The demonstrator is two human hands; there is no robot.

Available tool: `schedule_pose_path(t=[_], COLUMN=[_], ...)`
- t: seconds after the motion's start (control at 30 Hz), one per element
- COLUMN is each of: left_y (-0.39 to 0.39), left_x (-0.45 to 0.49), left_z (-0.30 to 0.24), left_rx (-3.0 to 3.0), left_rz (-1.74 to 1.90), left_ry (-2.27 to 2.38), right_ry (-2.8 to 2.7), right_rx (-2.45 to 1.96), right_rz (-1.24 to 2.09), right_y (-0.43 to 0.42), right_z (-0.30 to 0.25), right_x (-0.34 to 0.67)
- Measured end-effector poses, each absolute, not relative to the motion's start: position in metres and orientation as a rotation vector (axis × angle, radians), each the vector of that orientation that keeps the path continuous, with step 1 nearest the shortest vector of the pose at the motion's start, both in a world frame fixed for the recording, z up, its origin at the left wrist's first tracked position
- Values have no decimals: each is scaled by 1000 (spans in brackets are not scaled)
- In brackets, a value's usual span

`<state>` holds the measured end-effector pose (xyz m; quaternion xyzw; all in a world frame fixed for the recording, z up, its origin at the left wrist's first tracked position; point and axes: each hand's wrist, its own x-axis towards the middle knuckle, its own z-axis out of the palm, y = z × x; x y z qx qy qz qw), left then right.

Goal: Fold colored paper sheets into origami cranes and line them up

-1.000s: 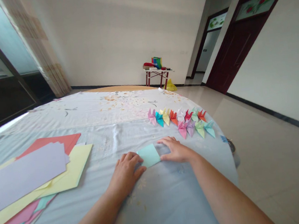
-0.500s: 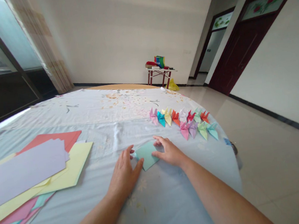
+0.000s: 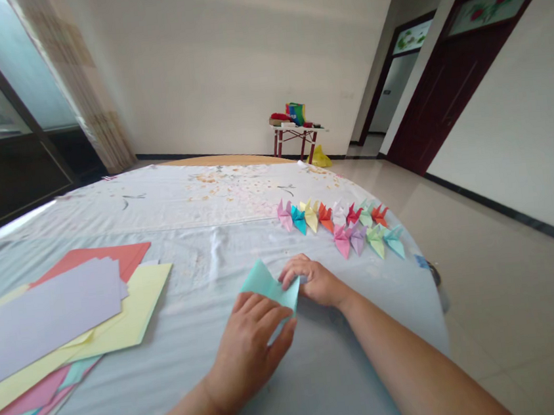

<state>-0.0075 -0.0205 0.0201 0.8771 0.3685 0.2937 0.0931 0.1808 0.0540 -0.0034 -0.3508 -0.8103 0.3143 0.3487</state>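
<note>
A folded piece of light teal paper (image 3: 259, 275) is between my hands, lifted and creased, one flap raised. My left hand (image 3: 253, 332) lies across its near side, the fingers curled over the paper and the thumb below the right corner. At its right edge my right hand (image 3: 318, 282) pinches the sheet; the thumb is hidden behind it. Beyond the right hand stand several folded paper cranes (image 3: 342, 241) in two rows, in pink, blue, yellow, red, white and green.
On the left lies a spread pile of coloured paper sheets (image 3: 46, 317), a purple one uppermost. A pale flowered cloth (image 3: 168, 206) covers the round table. A small stand (image 3: 293, 130) with a colourful bag is by the wall; a dark red door (image 3: 435, 85) is at right.
The teal paper lay nearly flat and is now turned and raised into a fold. My left hand has moved right and over it; my right hand has shifted slightly right and closed on its edge.
</note>
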Motion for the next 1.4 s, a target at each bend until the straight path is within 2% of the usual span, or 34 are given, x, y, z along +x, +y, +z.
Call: schedule_pose_path(t=[0.17, 0.33, 0.5, 0.87, 1.1, 1.4], left_y=[-12, -9, -11, -22, -24, -29], left_x=[-11, -12, -10, -2, -1, 2], left_z=[11, 3, 7, 26, 22, 15], left_rx=[2600, 2555, 2516, 2515, 2525, 2623], left_rz=[700, 569, 546, 342, 282, 245], left_ry=[1341, 1442, 1489, 1432, 1494, 1514], right_ry=[-2230, -2377, -2551, -2399, -2220, -2188], right_rx=[-983, -1019, -991, -1104, -1348, -1428], right_rz=[722, 552, 599, 831, 756, 634], right_y=[59, 45, 36, 58, 57, 57], right_z=[-9, 14, 26, 7, 0, -6], right_x=[190, 196, 195, 216, 196, 188])
